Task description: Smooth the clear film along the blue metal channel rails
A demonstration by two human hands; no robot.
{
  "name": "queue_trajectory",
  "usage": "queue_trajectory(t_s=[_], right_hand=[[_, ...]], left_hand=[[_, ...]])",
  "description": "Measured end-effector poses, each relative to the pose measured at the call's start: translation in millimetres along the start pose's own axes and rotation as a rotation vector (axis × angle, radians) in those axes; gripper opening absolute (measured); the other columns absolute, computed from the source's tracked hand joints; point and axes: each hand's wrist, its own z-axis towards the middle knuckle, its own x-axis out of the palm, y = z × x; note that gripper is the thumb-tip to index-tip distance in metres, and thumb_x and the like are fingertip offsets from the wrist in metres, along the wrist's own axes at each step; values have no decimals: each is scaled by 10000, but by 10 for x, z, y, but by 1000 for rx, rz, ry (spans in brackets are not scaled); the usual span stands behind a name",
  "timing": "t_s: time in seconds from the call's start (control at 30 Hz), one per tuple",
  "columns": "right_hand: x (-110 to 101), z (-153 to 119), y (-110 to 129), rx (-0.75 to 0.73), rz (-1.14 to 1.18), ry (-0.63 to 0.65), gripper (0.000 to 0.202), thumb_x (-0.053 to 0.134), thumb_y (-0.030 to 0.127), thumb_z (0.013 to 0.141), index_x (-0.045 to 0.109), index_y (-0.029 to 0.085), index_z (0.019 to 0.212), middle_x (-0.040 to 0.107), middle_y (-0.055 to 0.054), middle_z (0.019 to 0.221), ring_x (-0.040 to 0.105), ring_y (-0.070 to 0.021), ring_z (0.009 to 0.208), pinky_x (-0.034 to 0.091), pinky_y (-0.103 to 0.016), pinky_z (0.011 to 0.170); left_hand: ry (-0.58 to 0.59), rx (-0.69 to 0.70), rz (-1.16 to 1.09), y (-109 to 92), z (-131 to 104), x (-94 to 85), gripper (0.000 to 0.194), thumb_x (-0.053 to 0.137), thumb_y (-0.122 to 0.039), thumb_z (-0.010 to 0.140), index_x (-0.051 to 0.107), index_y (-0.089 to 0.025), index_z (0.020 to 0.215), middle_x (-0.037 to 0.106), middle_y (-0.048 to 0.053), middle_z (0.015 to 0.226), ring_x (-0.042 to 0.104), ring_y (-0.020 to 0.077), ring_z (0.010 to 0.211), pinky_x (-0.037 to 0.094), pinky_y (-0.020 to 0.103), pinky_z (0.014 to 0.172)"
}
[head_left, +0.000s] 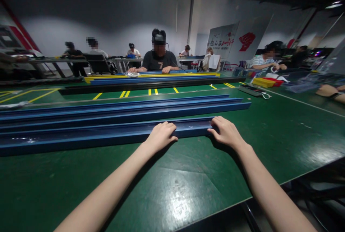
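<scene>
A long blue channel (pixel 192 128), trough-shaped with a shiny dark inside, lies across the green table (pixel 129 189) and runs out of view on the left. My left hand (pixel 163 133) is closed over it, fingers over the top and thumb at the near wall. At the channel's right end, my right hand (pixel 225 131) grips it between thumb and curled fingers; the fingertips are partly hidden. Just behind lie more blue channels (pixel 215 108) of the same shape, parallel to the held one.
Farther back stretch a black strip (pixel 151 85) and yellow and blue channels (pixel 199 75), with a person (pixel 159 59) seated behind them. Right of these are a dark tray (pixel 253 91) and yellow and red bins (pixel 262 82). Another person's hand (pixel 327 91) rests at the right edge.
</scene>
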Motion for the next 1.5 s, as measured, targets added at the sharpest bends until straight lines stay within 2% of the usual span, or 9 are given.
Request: queue_trajectory(t_s=[0.27, 0.47, 0.87, 1.23, 1.5], right_hand=[[111, 61, 222, -97, -70, 35, 305, 385, 434, 836, 523, 172, 765, 586, -78, 798, 513, -188, 752, 348, -276, 693], [152, 118, 397, -120, -57, 34, 343, 355, 450, 852, 543, 168, 798, 609, -67, 802, 538, -165, 734, 342, -254, 671], [253, 127, 379, -145, -39, -43, 333, 365, 425, 852, 574, 165, 841, 626, -84, 912, 554, -180, 823, 369, -259, 702], [274, 195, 343, -146, -17, -37, 309, 383, 396, 846, 580, 161, 869, 625, -89, 914, 559, -183, 837, 377, -261, 707], [184, 386, 549, -239, -19, 45, 340, 342, 405, 855, 579, 162, 830, 628, -68, 823, 555, -161, 757, 329, -245, 635]], left_hand=[[-29, 33, 20, 186, -131, 17, 246, 580, -324, 773, 547, -187, 974, 619, 44, 1038, 523, 200, 977, 408, 295, 801], [-25, 56, 28, 214, -153, 25, 246, 574, -309, 779, 545, -181, 988, 622, 42, 1046, 530, 201, 953, 408, 297, 771], [10, 61, 41, 227, -132, 29, 202, 526, -330, 810, 550, -199, 962, 638, 31, 1009, 546, 199, 918, 410, 295, 744], [7, 26, 38, 242, -80, 51, 171, 491, -322, 831, 533, -191, 933, 640, 42, 961, 555, 209, 900, 422, 299, 703], [-15, 26, 4, 255, -77, 69, 179, 503, -332, 820, 531, -200, 938, 636, 49, 942, 566, 199, 886, 431, 289, 713]])
